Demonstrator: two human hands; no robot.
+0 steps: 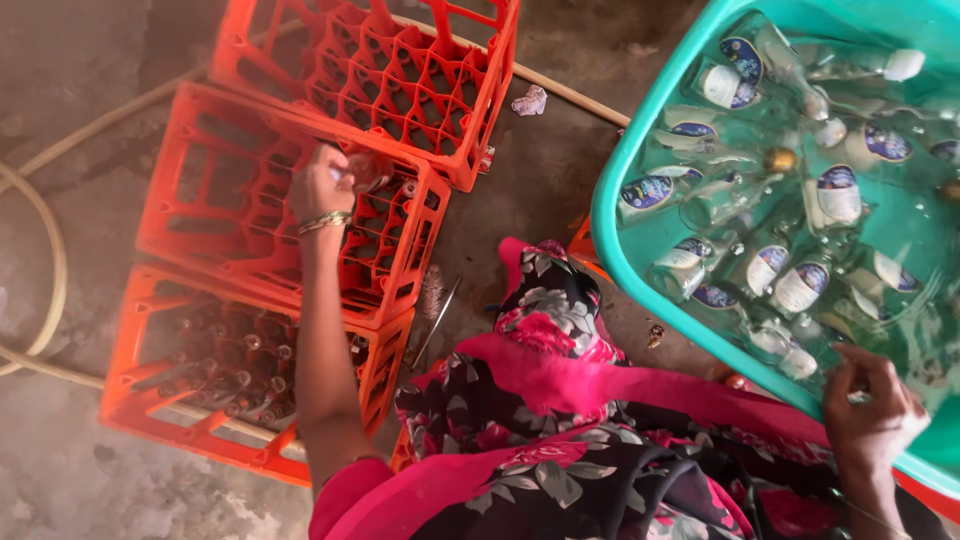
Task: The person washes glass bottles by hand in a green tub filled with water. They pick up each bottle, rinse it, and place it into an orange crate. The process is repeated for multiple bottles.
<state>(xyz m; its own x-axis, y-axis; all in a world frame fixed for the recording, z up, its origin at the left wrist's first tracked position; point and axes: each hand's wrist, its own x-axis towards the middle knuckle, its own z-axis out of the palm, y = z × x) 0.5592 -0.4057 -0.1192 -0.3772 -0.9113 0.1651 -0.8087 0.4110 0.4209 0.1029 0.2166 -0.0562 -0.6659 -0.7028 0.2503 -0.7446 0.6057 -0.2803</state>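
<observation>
My left hand (318, 185), with bangles on the wrist, grips a clear glass bottle (366, 172) over the middle orange crate (220, 200). My right hand (868, 410) reaches into the water at the near edge of the teal tub (640, 260), its fingers curled on something among the floating bottles; what it holds is unclear. Several clear glass bottles with blue and white labels (800, 285) lie in the tub's water.
A crate (160, 400) nearest me holds several bottles standing upright. A third orange crate (380, 70) stands at the far side, with open cells. A pale hose (50, 270) curves over the wet concrete floor on the left. Pink floral cloth covers my lap.
</observation>
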